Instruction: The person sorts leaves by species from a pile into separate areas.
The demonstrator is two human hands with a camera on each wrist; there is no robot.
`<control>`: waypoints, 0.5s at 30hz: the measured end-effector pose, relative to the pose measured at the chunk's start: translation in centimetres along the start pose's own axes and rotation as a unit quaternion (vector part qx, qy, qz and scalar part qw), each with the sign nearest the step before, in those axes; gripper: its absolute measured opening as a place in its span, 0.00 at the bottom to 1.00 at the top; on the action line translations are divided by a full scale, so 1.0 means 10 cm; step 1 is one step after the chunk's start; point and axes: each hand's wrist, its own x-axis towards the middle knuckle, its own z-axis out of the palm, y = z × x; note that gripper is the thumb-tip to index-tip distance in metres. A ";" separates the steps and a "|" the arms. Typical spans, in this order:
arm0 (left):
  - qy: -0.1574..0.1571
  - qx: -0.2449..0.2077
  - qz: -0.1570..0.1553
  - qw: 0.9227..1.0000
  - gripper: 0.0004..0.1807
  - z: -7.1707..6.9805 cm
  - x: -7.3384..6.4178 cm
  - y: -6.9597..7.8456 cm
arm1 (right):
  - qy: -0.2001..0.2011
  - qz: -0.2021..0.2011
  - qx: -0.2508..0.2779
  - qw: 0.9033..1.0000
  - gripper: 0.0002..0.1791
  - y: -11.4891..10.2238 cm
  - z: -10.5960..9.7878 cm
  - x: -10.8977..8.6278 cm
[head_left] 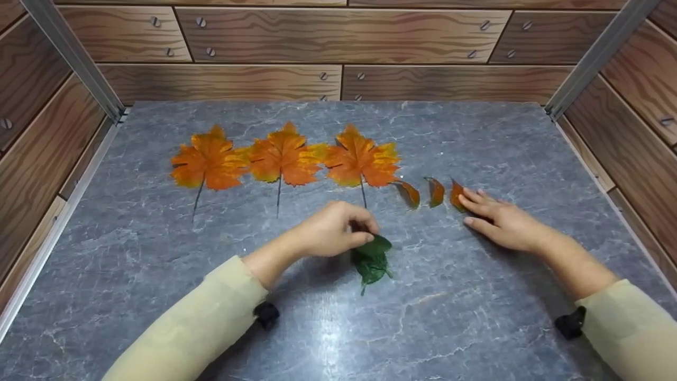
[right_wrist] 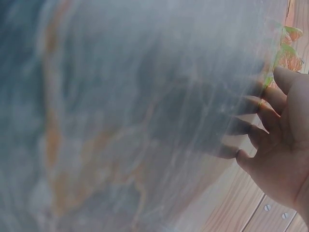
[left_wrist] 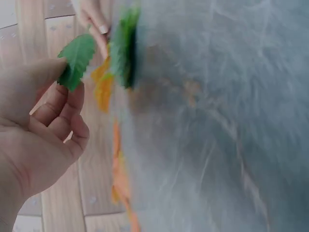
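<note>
My left hand (head_left: 334,232) pinches a green leaf (left_wrist: 77,60) with a toothed edge between thumb and fingers. Below it on the table lie more green leaf pieces (head_left: 372,270), partly covered, so their number is unclear. My right hand (head_left: 509,225) is laid flat with fingers extended, its fingertips touching the rightmost small orange-brown leaf (head_left: 456,197). Two similar curled leaves, a middle one (head_left: 436,191) and a left one (head_left: 410,194), lie beside it. Three orange maple leaves with dark stems, left (head_left: 209,161), centre (head_left: 284,159) and right (head_left: 361,159), form a row.
The grey marbled table (head_left: 148,296) carries everything. Wood-patterned walls (head_left: 338,37) rise behind and at both sides, with metal posts in the back corners. Black wrist cameras, left (head_left: 266,315) and right (head_left: 570,324), sit at the sleeves.
</note>
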 end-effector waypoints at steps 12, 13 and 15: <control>0.165 -0.063 -0.081 0.981 0.15 -0.47 -0.76 -0.14 | 0.001 -0.005 0.004 1.000 0.34 -0.01 0.00 0.01; 0.179 -0.058 -0.089 0.978 0.14 -0.50 -0.83 -0.15 | 0.002 -0.005 0.006 1.000 0.34 -0.01 0.01 0.01; 0.201 -0.045 -0.105 0.973 0.14 -0.54 -0.94 -0.20 | 0.003 -0.004 0.011 1.000 0.34 -0.01 0.01 0.00</control>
